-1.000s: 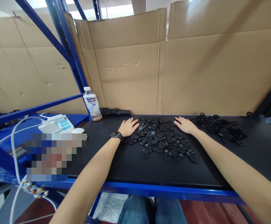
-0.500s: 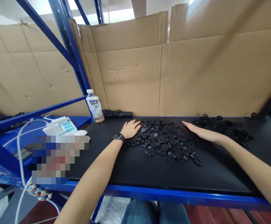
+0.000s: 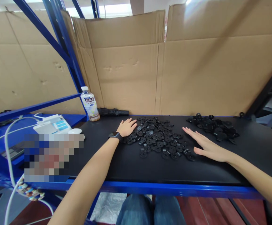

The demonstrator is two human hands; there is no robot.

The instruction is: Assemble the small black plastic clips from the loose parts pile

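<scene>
Two bare hands resting open on black tabletop (image 3: 96, 159), fingers released, nothing grasped. Left hand (image 3: 126, 127) lying against left edge of disc pile (image 3: 154, 137); right hand (image 3: 208, 149) spreading just beside pile, second pile (image 3: 212, 126) lying beyond.

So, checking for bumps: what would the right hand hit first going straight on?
The right hand would likely meet the pile of black plastic discs first, at its right edge, though depth is hard to judge here.
</scene>
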